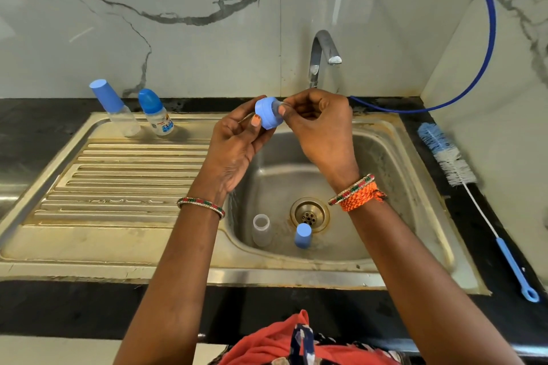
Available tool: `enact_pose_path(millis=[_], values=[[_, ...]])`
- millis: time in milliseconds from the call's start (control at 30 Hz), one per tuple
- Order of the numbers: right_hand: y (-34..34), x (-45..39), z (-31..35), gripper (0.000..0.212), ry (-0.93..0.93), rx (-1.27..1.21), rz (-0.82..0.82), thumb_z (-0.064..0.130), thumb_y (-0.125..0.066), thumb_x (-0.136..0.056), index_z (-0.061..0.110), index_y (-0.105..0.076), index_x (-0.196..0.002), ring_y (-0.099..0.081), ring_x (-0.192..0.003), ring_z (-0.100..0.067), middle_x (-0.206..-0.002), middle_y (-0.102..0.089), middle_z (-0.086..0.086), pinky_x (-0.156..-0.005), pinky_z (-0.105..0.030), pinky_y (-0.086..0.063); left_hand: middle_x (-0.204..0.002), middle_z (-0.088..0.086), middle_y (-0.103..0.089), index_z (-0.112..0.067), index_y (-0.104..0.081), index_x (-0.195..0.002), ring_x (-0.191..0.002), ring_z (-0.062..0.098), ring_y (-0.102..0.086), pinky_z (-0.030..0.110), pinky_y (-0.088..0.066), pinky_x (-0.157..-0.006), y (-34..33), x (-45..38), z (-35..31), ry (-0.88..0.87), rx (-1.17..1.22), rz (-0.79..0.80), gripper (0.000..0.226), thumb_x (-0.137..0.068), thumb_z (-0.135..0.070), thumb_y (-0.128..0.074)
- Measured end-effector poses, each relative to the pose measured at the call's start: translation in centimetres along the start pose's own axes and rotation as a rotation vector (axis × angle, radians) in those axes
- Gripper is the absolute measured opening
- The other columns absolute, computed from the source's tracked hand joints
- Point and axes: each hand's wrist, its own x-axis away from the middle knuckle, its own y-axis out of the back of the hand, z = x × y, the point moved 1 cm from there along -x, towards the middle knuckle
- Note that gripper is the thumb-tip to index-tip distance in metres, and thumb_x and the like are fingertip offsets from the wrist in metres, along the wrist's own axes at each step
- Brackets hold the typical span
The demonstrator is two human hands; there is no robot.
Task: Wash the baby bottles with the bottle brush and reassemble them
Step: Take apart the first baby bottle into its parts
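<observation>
Collar (266, 113) gripped in left hand (237, 145), right hand (318, 130) fingers (286, 109) pinching its clear teat; wet plastic could slip into sink (385, 157).

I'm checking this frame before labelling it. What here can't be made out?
- Clear teat in the blue collar ring, head view: transparent and covered by the right hand's fingers.
- Small bottle's label on the drainboard: print too small to read.
- Whether the tap is running: no stream shows.
- Blue hose: both ends run out of frame or behind the hands.
</observation>
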Motion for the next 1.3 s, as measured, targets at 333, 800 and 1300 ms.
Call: enact_pose_path(millis=[333,800,1300], values=[[0.4,-0.8,0.4,0.012,-0.022,0.078,0.103,0.011,-0.071,-0.080,0.016,-0.065,-0.089,-0.065,-0.071,-0.002,-0.075,-0.066,0.010,-0.069,-0.017,-0.055,-0.107,0.004,-0.070,0.001,-0.044,-0.131,-0.106,0.020,-0.063,0.028,-0.051,-0.093,-0.6,0.0,-0.5,-0.043,0.035,-0.010,0.038,-0.093,0.002,-0.046],[0.9,-1.2,-1.3,0.022,-0.122,-0.054,0.166,0.017,-0.065,-0.088,0.010,-0.069,-0.109,-0.068,-0.089,-0.008,-0.098,-0.071,-0.001,-0.077,-0.030,-0.058,-0.094,0.005,-0.073,-0.005,-0.061,-0.110,-0.095,0.019,-0.068,0.027,-0.055,-0.085,-1.3,-0.2,-0.3,-0.012,0.044,-0.163,0.027,-0.083,-0.002,-0.061],[1.8,-2.9,-4.6,0.010,-0.818,-0.915,0.308,0.013,-0.055,-0.092,0.005,-0.060,-0.091,-0.068,-0.084,-0.023,-0.091,-0.069,-0.018,-0.080,-0.033,-0.057,-0.075,0.002,-0.073,-0.007,-0.059,-0.081,-0.076,0.015,-0.072,0.016,-0.054,-0.063,0.8,-0.2,0.4,0.099,0.062,-0.317,0.013,-0.093,-0.005,-0.054]])
